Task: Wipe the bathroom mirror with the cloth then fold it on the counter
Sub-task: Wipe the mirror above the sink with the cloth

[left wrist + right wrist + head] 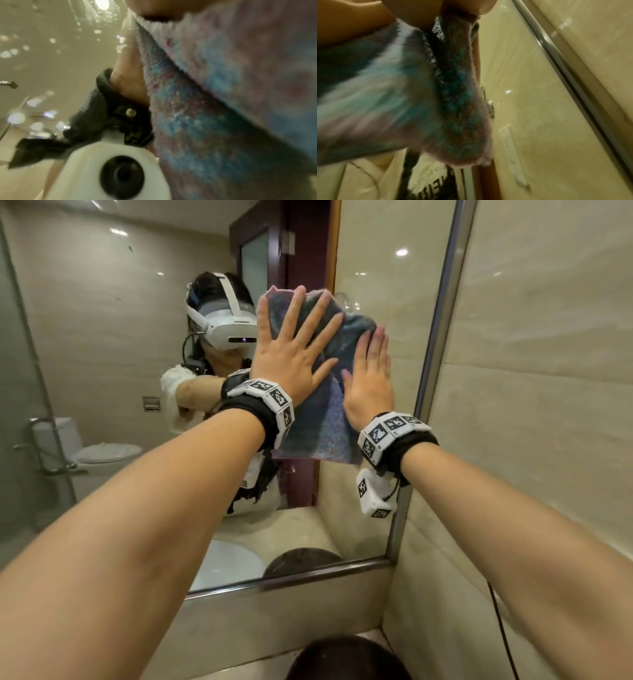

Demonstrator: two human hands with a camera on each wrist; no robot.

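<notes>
Against the bathroom wall, the mirror (102, 337) in its metal frame (442, 337) is taking most of the head view, and it is reflecting a toilet (102, 455), a white basin (226, 563) and the person with a headset. Below the mirror, a strip of the beige counter (239, 669) is showing, with a dark round object (346, 659) on it; I cannot tell what this object is. The cloth (329, 412), blue and purple, is lying flat on the glass near the right side of the mirror, with its lower part hanging free. The left hand (291, 354) is pressing on the cloth with fingers straight and spread apart. The right hand (370, 381) is pressing just beside it, fingers straight and close together. In both wrist views the cloth (214, 94) (457, 108) is touching the glass, blurred.
</notes>
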